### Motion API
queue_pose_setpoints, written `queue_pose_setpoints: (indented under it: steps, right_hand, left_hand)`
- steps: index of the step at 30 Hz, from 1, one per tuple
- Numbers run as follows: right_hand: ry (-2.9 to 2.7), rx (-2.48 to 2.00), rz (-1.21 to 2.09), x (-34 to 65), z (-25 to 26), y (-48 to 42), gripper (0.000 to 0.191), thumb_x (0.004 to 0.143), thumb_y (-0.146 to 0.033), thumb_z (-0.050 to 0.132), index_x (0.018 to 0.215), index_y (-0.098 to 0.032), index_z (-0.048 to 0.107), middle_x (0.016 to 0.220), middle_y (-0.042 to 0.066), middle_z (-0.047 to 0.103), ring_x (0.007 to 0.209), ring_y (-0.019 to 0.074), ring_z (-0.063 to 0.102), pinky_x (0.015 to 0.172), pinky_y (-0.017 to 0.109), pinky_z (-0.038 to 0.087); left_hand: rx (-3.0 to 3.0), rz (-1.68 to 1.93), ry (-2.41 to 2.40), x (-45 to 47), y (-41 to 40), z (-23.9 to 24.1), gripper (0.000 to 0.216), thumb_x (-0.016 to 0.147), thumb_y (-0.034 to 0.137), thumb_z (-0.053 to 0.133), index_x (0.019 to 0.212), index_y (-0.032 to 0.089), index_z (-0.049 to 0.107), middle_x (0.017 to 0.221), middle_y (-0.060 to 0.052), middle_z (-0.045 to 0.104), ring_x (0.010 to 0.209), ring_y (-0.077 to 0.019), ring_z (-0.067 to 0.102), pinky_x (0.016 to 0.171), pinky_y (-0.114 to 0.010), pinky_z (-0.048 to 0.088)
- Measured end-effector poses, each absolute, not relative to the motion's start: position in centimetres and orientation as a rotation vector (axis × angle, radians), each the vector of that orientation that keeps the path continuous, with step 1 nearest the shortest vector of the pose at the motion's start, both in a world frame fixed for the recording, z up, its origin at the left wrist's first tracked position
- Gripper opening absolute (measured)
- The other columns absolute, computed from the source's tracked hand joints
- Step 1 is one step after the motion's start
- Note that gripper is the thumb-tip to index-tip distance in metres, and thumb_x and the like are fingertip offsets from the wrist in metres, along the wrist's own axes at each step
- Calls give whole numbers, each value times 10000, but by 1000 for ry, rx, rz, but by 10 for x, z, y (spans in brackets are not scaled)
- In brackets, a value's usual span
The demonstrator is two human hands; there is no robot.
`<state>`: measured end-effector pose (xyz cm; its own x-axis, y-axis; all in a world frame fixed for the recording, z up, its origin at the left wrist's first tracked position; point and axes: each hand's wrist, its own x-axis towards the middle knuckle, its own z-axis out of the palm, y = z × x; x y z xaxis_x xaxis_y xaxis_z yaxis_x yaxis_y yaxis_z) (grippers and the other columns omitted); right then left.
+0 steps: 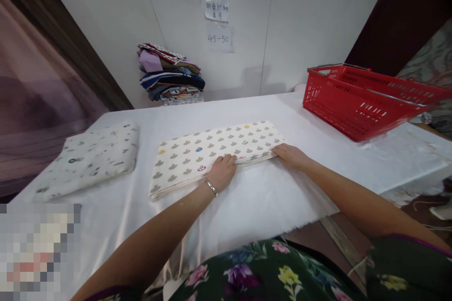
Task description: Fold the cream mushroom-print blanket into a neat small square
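Note:
A folded cream cloth [212, 148] with grey printed shapes lies on the white table [268, 197] in front of me. My left hand [221, 170], with a bracelet on the wrist, rests on its near edge with the fingers curled onto the fabric. My right hand [291, 155] lies at the cloth's near right corner, fingers together and tucked against the edge. Both hands touch the cloth; whether they grip it or just press on it is not clear.
A second folded patterned cloth [92, 160] lies at the left of the table. A stack of folded fabrics [171, 75] stands against the back wall. A red plastic basket [367, 99] sits at the right. Paper notes [217, 23] hang on the wall.

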<state>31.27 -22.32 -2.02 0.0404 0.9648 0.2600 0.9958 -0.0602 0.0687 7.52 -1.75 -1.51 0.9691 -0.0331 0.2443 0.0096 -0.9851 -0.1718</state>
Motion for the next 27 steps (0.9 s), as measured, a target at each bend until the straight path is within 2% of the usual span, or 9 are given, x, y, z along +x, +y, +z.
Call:
queue_pose_setpoints:
  steps: [4, 11, 21, 27]
  right_hand:
    - [-2036, -2201, -408, 314, -17, -224, 401, 790, -84, 401, 1143, -168, 573, 1066, 109, 628, 963, 223, 567, 806, 372, 482]
    - [-2030, -2145, -520, 312, -23, -231, 343, 827, -89, 394, 1098, -150, 596, 1028, 118, 640, 920, 231, 576, 783, 365, 481]
    - [-1968, -2190, -524, 298, -30, -228, 418, 819, -69, 404, 1210, -170, 516, 1157, 107, 569, 1024, 244, 509, 848, 394, 418]
    - [-1973, -2126, -541, 293, -32, -218, 378, 814, -75, 425, 1170, -146, 532, 1100, 117, 589, 978, 241, 509, 822, 384, 405]
  left_hand:
    - [-2924, -377, 62, 79, -19, -14, 266, 841, 46, 359, 760, 148, 591, 1046, -103, 558, 980, -224, 482, 753, -375, 388]
    - [-3031, -523, 93, 73, -26, -16, 207, 822, 68, 409, 807, 145, 600, 1150, -78, 556, 1098, -211, 470, 921, -360, 377]
    - [-3297, -674, -59, 75, -21, -26, 121, 778, 114, 472, 774, 176, 577, 1131, -79, 578, 1032, -202, 532, 900, -378, 428]
    - [-3422, -734, -192, 78, -18, -21, 84, 731, 107, 505, 708, 176, 548, 1115, -65, 581, 985, -172, 556, 865, -341, 444]
